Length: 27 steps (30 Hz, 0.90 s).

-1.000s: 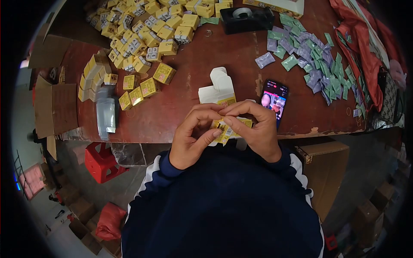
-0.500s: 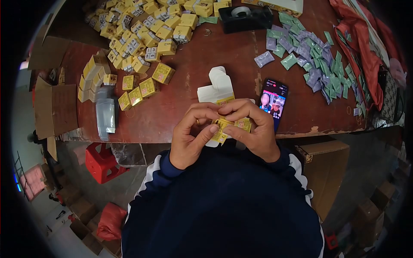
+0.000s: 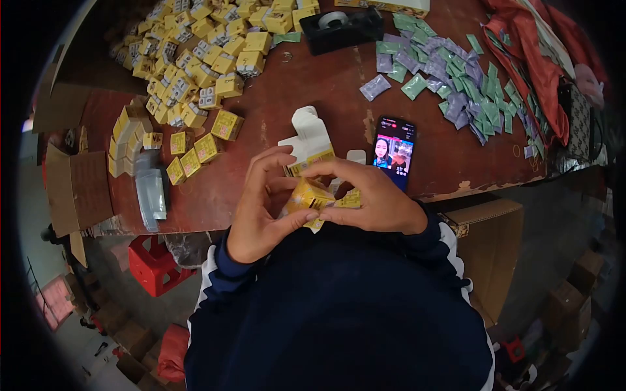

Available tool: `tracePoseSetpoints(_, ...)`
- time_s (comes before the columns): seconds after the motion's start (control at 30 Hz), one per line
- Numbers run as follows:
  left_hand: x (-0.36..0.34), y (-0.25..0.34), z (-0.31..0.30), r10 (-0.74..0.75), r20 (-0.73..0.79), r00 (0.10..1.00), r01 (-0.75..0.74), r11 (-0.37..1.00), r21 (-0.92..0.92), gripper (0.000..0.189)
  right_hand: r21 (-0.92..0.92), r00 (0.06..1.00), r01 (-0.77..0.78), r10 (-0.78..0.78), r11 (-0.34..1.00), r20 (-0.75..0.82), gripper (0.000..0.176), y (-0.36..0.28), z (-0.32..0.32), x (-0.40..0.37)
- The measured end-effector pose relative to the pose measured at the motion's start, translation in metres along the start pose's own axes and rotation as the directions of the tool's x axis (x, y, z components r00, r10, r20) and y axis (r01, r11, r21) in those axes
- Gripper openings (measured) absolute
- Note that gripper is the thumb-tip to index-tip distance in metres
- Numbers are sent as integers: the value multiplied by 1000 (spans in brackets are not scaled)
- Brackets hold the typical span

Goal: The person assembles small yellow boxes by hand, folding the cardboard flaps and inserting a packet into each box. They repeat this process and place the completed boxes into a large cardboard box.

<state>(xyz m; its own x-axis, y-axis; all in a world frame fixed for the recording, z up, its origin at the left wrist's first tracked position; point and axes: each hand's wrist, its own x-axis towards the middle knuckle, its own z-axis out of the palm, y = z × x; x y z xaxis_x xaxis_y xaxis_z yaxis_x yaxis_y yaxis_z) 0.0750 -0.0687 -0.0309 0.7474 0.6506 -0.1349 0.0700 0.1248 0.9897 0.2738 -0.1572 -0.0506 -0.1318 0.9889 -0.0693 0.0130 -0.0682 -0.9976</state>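
Between my two hands, near the table's front edge, is a small yellow box (image 3: 308, 195) with its sides partly unfolded. My left hand (image 3: 264, 208) curls round its left side, thumb at the bottom. On the right, my right hand (image 3: 372, 199) pinches it with thumb and forefinger. Another yellow printed piece (image 3: 348, 199) shows under the right fingers. White flat cartons (image 3: 312, 135) lie just beyond the hands. To the left, several finished-looking yellow boxes (image 3: 207, 148) stand on the table.
A large heap of yellow boxes (image 3: 208, 55) covers the back left. A black tape dispenser (image 3: 342, 31), green and purple sachets (image 3: 450, 72) and a lit phone (image 3: 393, 153) lie farther right. Clear plastic sleeves (image 3: 150, 189) are at the left; an open carton (image 3: 486, 241) stands below right.
The view has shifted, so table items appear farther left. My left fingers have lifted and spread, and the box between my hands now looks more opened out and three-dimensional.
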Motion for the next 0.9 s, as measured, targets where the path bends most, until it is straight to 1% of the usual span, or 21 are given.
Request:
tracePoseSetpoints(0.03,0,3,-2,-51,-4,999,51,998,39,75,-46,999,33,-31,998,41,47,1,1,1)
tracePoseSetpoints(0.07,-2,5,-3,-49,8,999,49,998,38,75,-49,999,31,-30,998,29,47,7,2,2)
tracePoseSetpoints(0.13,-6,8,-8,-238,-25,971,239,966,93,79,-87,962,261,-252,961,107,51,17,5,4)
tracePoseSetpoints(0.17,-6,11,-12,-238,-21,971,239,966,94,79,23,972,169,-171,985,162,49,15,2,1)
tracePoseSetpoints(0.2,-6,14,-16,-200,-17,980,200,980,3,82,22,972,169,-171,985,160,49,14,0,0)
tracePoseSetpoints(0.23,-7,16,-22,-162,-18,987,160,983,-89,86,99,987,128,-137,987,83,46,13,0,-2)
tracePoseSetpoints(0.27,-6,15,-31,-130,-15,991,125,971,-202,100,179,995,92,-95,980,9,44,12,0,-3)
tracePoseSetpoints(0.3,-5,15,-35,-73,-54,996,58,968,-243,106,292,985,134,-96,947,-142,45,18,5,-2)
tracePoseSetpoints(0.33,-4,14,-37,-18,-97,995,-10,960,-281,113,294,985,133,-94,947,-143,45,18,8,0)
tracePoseSetpoints(0.37,-1,10,-32,46,-86,995,-69,955,-287,115,294,967,148,-75,944,-245,46,17,12,2)
tracePoseSetpoints(0.4,-2,-2,-26,58,-97,994,-83,957,-277,109,292,938,163,-56,942,-343,47,17,16,4)
tracePoseSetpoints(0.43,-4,-12,-17,70,-110,991,-97,959,-268,102,271,943,129,-33,954,-331,49,17,20,6)
tracePoseSetpoints(0.47,-5,-12,-7,41,-135,990,-70,973,-220,81,274,945,127,-32,953,-325,49,15,22,5)
tracePoseSetpoints(0.53,-7,-20,-11,24,-165,986,-66,965,-253,72,83,959,103,-77,991,-271,52,6,21,3)
tracePoseSetpoints(0.57,-8,-23,-13,8,-188,982,-63,955,-290,63,-188,913,109,-173,976,-369,53,2,15,-4)
tracePoseSetpoints(0.6,-9,-22,-15,8,-192,981,-65,954,-291,63,-188,915,109,-173,976,-365,53,7,8,-13)
tracePoseSetpoints(0.63,-11,-20,-19,-32,-68,997,4,926,-377,59,-473,897,108,-291,874,-333,53,16,0,-24)
tracePoseSetpoints(0.67,-12,-19,-21,-60,59,996,80,889,-451,56,-716,879,96,-397,692,-266,54,23,-4,-31)
tracePoseSetpoints(0.77,-19,-37,-8,-153,237,959,249,851,-462,57,-743,940,66,-291,666,-177,56,34,13,-41)
tracePoseSetpoints(0.8,-16,-40,-5,-141,223,964,223,887,-404,58,-773,966,34,-220,633,-138,58,40,18,-41)
tracePoseSetpoints(0.9,-1,-51,-2,-180,123,976,214,895,-391,60,-820,958,28,-251,571,-142,58,61,25,-31)
